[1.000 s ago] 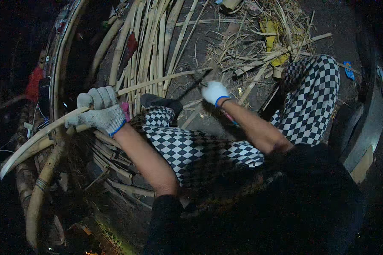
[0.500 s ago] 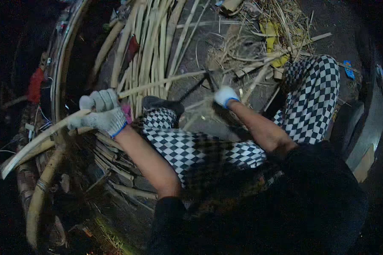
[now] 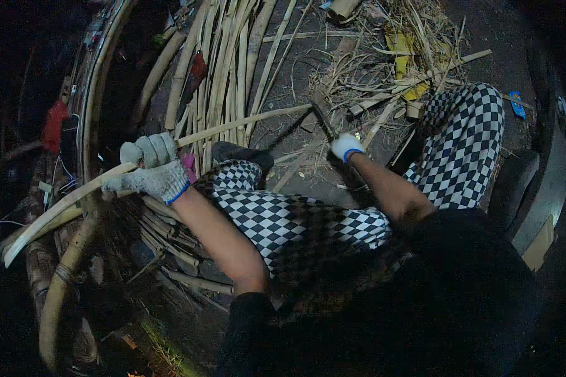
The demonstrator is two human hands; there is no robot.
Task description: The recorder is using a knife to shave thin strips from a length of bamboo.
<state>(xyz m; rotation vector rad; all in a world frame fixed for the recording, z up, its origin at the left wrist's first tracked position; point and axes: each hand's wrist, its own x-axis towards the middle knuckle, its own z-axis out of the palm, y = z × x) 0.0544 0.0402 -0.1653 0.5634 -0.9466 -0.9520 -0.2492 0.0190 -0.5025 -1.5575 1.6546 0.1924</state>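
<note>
My left hand (image 3: 152,168), in a pale knit glove with a blue cuff, is closed around a long bamboo strip (image 3: 245,120). The strip slants from the lower left up toward the middle and bends slightly. In a matching glove, my right hand (image 3: 346,148) grips a knife (image 3: 323,120) with a dark, narrow blade; its handle is hidden in the fist. The blade's far end meets the strip's right tip. Both hands are held out over my legs in checkered trousers (image 3: 258,217).
Beyond my left hand lies a bundle of bamboo strips (image 3: 223,75). Thin shavings (image 3: 352,81) are heaped at the far right around a yellow sheet (image 3: 401,56). Thick bamboo poles (image 3: 53,320) line the left side, near a red cloth (image 3: 55,125). A blue wrapper (image 3: 517,105) lies right of my knee.
My right hand has shifted slightly right and nearer with the knife, whose blade now shows at the strip's tip. My left hand and the bamboo strip have barely moved.
</note>
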